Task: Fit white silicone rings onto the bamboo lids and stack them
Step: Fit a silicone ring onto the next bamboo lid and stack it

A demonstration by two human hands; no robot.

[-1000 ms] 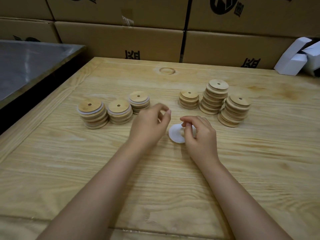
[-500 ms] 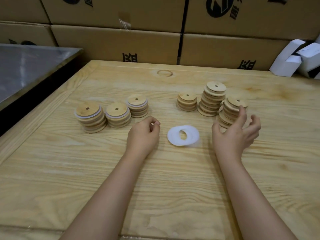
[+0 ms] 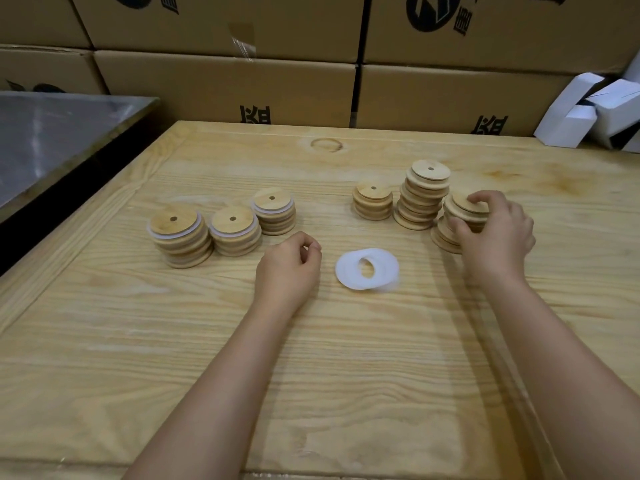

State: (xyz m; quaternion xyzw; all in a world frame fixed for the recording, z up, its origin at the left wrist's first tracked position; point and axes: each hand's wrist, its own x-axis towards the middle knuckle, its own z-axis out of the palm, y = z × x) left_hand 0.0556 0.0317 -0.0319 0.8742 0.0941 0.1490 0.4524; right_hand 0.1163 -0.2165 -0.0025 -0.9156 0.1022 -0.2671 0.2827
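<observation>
Silicone rings (image 3: pixel 347 271) lie at frame centre, let go by the right hand (image 3: pixel 495 233), which has moved to the rightmost bare bamboo lid stack (image 3: pixel 441 237) and now grips its top lid (image 3: pixel 462 202). The left hand (image 3: pixel 287 271) rests curled, apparently empty. A fresh lid is likely being fetched.

6 lid stks (image 3: pixel 372 202), 1 ring pile (image 3: pixel 348 271)

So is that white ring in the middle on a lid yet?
Not yet. The white ring lies loose on the table, apart from the lids.
</observation>
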